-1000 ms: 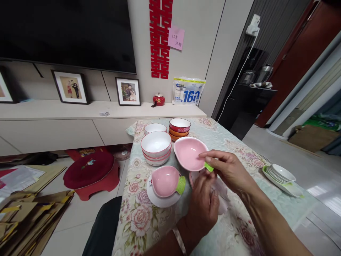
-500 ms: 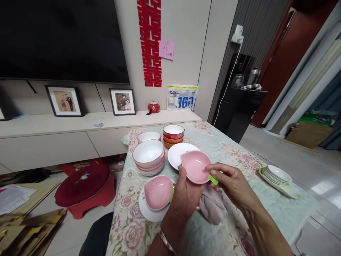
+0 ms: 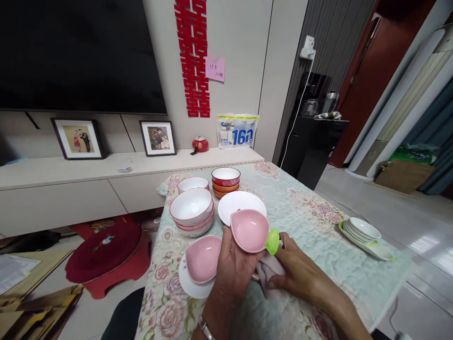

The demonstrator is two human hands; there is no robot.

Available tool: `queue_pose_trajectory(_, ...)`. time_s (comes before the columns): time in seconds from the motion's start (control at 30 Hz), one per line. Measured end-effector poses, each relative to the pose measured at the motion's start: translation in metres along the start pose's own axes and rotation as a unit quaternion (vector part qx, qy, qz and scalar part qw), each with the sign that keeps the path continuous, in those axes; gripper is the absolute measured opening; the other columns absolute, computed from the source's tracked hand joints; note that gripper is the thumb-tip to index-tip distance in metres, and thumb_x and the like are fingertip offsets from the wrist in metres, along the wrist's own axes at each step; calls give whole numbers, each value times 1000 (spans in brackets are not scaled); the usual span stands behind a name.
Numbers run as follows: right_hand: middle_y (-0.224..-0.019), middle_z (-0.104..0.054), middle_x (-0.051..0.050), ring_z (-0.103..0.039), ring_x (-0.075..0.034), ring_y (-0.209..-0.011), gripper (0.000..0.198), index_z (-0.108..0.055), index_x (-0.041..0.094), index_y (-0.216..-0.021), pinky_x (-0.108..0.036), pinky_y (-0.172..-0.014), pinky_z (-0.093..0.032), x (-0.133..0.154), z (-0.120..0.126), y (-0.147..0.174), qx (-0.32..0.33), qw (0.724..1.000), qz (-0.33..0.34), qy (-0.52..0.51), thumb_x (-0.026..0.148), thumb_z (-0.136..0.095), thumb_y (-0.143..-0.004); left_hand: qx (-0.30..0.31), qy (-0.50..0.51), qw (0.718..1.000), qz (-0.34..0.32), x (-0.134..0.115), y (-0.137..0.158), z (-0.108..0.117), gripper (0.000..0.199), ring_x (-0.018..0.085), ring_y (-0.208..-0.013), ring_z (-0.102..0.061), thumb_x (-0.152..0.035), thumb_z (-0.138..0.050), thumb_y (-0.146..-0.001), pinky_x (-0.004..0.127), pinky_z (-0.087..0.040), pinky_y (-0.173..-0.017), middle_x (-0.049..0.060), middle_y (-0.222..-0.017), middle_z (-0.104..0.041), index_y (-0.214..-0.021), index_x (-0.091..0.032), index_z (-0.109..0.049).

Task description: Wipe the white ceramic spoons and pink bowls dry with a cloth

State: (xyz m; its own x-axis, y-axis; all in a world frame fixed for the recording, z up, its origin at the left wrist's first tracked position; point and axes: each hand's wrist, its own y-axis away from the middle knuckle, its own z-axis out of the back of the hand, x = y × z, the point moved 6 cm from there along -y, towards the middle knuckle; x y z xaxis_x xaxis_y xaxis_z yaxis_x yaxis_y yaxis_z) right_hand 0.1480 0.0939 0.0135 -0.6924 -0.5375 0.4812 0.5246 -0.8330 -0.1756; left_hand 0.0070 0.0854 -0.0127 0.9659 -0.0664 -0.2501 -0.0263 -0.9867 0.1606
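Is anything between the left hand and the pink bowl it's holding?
Nothing visible: the left hand cups the pink bowl from below, though the underside is hidden. The grey cloth is at the right hand.

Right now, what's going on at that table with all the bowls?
A person's left hand holds up a glossy pink bowl, pointed at one end, with a green handle at the other. Their right hand holds a soft grey cloth by that handle. A second glossy pink bowl sits on a round white plate on the flowered tablecloth. Farther back, red-rimmed white bowls stand stacked.
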Motion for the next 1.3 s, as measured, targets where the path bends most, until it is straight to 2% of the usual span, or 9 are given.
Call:
queue_pose_trajectory(0.1,-102,-69,-3,-64,-23,-96,33,-75,26,-100,-31,-84,-52,6,-11,-1,53,998,4,-42,9,-70,-72,3,-8,1000,7,0,3,-1,61,39,-126,-61,-45,-41,-101,65,-39,-110,19,-134,-68,-155,-18,-34)
queue_pose_trajectory(0.23,-94,-74,-2,-67,-22,-90,25,-75,26,-92,-32,-82,-51,-11,10,3,41,996,-17,-80,9,-59,-82,34,-17,999,14,0,2,0,60,38,-131,-58,-43,-42,-100,64,-38,-110,16,-138,-66,-156,-23,-33)
queue_pose_trajectory(0.4,-126,-69,-9,-64,-29,-113,41,-60,27,-136,-43,-95,-50,-27,58,15,-177,980,-63,-59,35,-53,-96,22,-20,1000,-1,2,2,5,59,39,-138,-50,-40,-49,-98,63,-40,-110,14,-143,-63,-154,-25,-38)
queue_pose_trajectory(0.5,-108,-70,-8,-66,-27,-100,42,-60,28,-136,-38,-84,-53,-5,59,15,-235,971,-17,-30,33,-56,-95,26,-19,999,-21,4,3,4,59,36,-139,-49,-38,-51,-98,57,-40,-113,12,-146,-61,-154,-26,-38)
queue_pose_trajectory(0.57,-87,-63,-5,-64,-22,-80,38,-67,29,-128,-33,-71,-53,12,48,11,-205,979,13,-4,22,-53,-93,44,-18,998,-33,4,4,1,61,33,-138,-51,-37,-53,-98,52,-40,-115,12,-144,-63,-156,-27,-34)
queue_pose_trajectory(0.67,-86,-57,-4,-60,-19,-72,39,-70,27,-118,-32,-67,-52,30,31,7,-146,988,16,41,12,-50,-88,70,-38,995,-58,3,4,-3,67,31,-131,-59,-34,-56,-97,50,-41,-115,12,-136,-67,-158,-28,-29)
queue_pose_trajectory(0.8,-87,-57,-4,-61,-19,-75,23,-70,26,-110,-30,-66,-52,41,22,5,-78,997,18,8,23,-52,-97,43,-59,993,-93,-3,4,0,68,31,-123,-65,-36,-57,-97,49,-43,-113,13,-129,-71,-158,-25,-29)
queue_pose_trajectory(1.07,-87,-54,-4,-58,-19,-78,15,-73,24,-100,-32,-71,-49,18,31,-3,-204,979,-6,-9,24,-59,-95,82,-56,990,-96,0,1,-1,65,32,-129,-61,-32,-55,-98,49,-46,-110,13,-139,-65,-157,-29,-29)
queue_pose_trajectory(1.3,-81,-54,-1,-58,-17,-79,22,-69,23,-80,-28,-70,-47,32,24,-3,-65,993,29,-91,20,-55,-97,58,-81,988,-122,-4,5,-1,66,32,-129,-60,-34,-62,-93,49,-42,-114,12,-137,-65,-154,-28,-36)
